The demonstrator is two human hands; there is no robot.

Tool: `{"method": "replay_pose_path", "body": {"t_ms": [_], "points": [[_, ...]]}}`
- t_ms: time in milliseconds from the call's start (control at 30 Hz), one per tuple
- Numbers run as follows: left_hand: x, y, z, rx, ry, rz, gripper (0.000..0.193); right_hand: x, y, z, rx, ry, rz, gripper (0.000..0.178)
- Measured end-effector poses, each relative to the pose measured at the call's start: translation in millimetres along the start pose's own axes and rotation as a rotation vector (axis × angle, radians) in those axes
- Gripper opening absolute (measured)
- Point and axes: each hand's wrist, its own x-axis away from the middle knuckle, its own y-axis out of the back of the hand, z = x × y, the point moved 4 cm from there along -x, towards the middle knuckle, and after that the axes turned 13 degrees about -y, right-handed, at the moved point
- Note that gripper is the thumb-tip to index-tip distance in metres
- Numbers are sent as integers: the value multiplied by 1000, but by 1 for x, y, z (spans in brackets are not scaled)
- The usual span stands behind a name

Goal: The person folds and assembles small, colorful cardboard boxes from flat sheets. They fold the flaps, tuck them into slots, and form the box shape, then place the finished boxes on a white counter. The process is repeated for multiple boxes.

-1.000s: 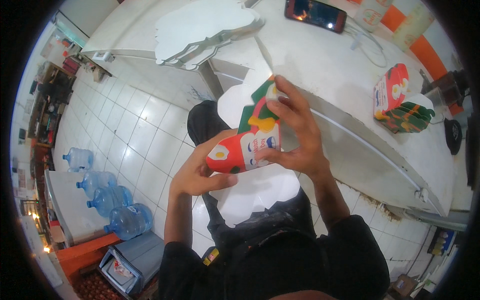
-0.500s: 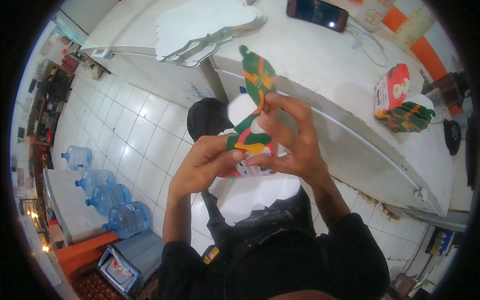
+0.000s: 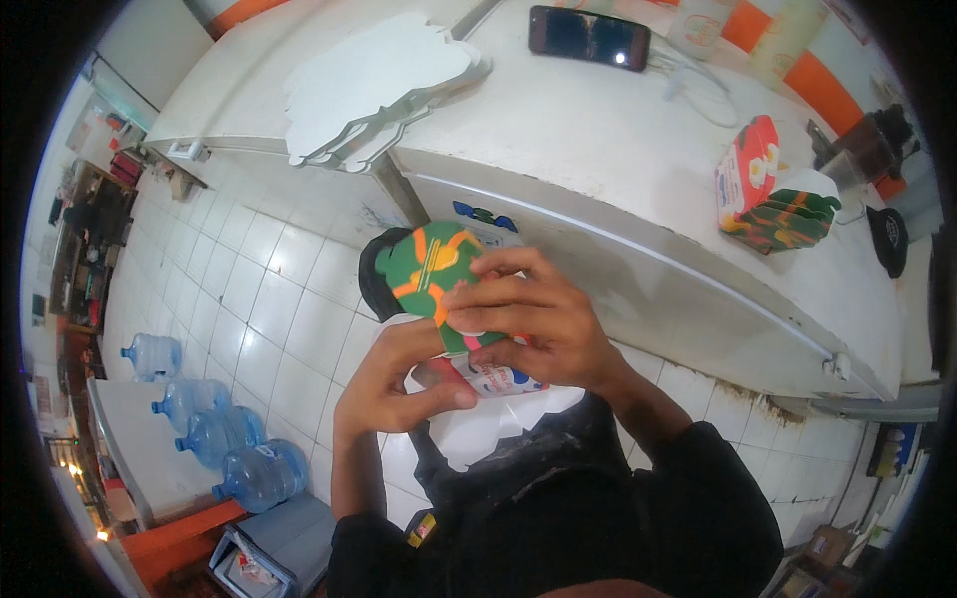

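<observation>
A printed paper food box [image 3: 429,264], green and orange on one panel and red and white lower down, is held upright over my lap, partly folded. My left hand [image 3: 394,379] grips its lower left side, thumb toward me and fingers behind the card. My right hand [image 3: 548,319] is closed on its right side, fingers lying over the green panel and thumb below. Both hands hide much of the folds. Under the box, flat white card [image 3: 513,424] with angled edges lies across my lap.
Ahead, the white counter [image 3: 498,115] carries stacked white card blanks [image 3: 374,85], a phone [image 3: 588,38] with a cable, and nested folded boxes [image 3: 778,199]. Several blue water jugs [image 3: 261,471] stand at left beside a grey bin [image 3: 279,543].
The green panel has swung down and left, now facing me under my right fingers. Both hands and the box have dropped slightly. The view has shifted a little.
</observation>
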Motion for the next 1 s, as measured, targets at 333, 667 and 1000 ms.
{"method": "replay_pose_path", "body": {"t_ms": [333, 667, 1000], "points": [[35, -8, 49, 906, 204, -565, 77, 0, 3, 15, -39, 4, 79, 29], [11, -15, 7, 385, 209, -854, 55, 3, 6, -1, -186, -46, -30, 24], [-3, -35, -6, -2, -54, -938, 26, 9, -2, -12, -391, -158, -249, 19]]}}
